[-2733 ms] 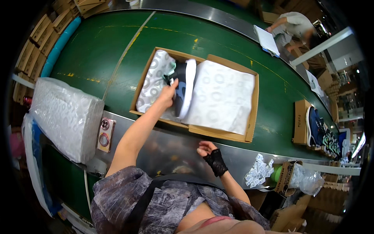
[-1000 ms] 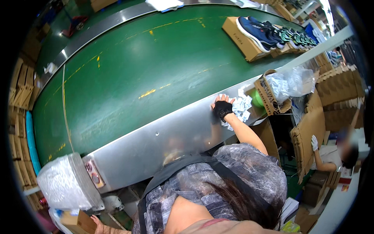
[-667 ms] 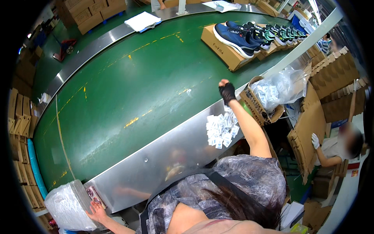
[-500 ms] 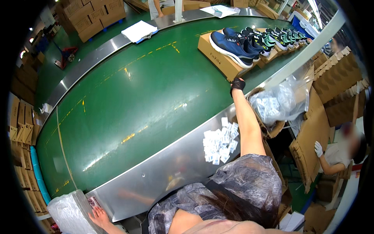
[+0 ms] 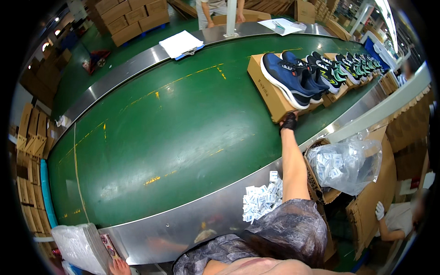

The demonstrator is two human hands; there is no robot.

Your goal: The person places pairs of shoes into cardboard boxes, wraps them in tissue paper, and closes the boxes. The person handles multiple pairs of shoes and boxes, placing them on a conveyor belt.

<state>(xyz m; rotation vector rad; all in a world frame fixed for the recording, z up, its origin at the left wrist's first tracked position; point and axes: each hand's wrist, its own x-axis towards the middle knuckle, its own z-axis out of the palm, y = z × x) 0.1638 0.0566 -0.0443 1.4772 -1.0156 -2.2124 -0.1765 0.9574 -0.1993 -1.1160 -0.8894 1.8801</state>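
Observation:
My right hand [image 5: 288, 122], in a black fingerless glove, reaches across and grips the near end of a brown cardboard shoebox [image 5: 271, 97] on the green conveyor belt. The fingers are partly hidden at the box's lower corner. On its lid rests a pair of navy blue sneakers [image 5: 286, 78] with white soles. My bare left hand [image 5: 120, 266] lies at the lower left, fingers apart, beside a small printed box [image 5: 110, 246] and a stack wrapped in clear plastic [image 5: 81, 247]. Below my right forearm, a pile of small white sachets [image 5: 260, 201] sits on the metal ledge [image 5: 183, 233].
More boxes topped with black and green sneakers [image 5: 350, 68] line the belt behind. A carton holds a clear bag of sachets [image 5: 337, 160]. Clipboards with papers [image 5: 181, 43] lie on the far rail, where a person stands. Another person's white-gloved hand [image 5: 379, 211] is by cardboard at right.
The view has shifted, so the belt and boxes appear lower and farther right. My right hand has moved further round the shoebox's near corner. The left hand sits lower, near the picture's bottom edge.

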